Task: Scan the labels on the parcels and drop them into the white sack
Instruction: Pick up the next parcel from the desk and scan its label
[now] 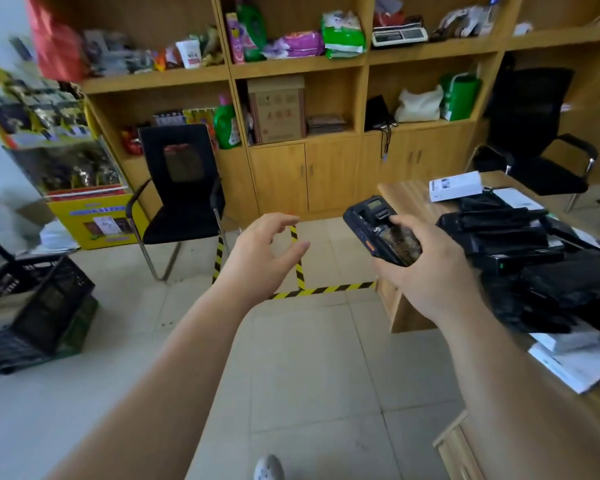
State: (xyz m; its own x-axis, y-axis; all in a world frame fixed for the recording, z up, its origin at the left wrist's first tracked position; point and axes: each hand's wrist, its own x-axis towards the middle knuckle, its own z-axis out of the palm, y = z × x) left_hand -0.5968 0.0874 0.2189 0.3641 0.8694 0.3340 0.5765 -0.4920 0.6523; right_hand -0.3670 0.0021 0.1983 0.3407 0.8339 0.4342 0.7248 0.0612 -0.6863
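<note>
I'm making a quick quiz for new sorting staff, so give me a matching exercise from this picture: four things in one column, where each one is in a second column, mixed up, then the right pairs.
Things:
1. handheld scanner
2. black parcels
3. green detergent bottle
4. black crate

Places:
A. on the floor at the left
B. piled on the wooden desk
C. gripped in the right hand
D. on a shelf behind the armless black chair

Pairs: 1-C, 2-B, 3-D, 4-A
</note>
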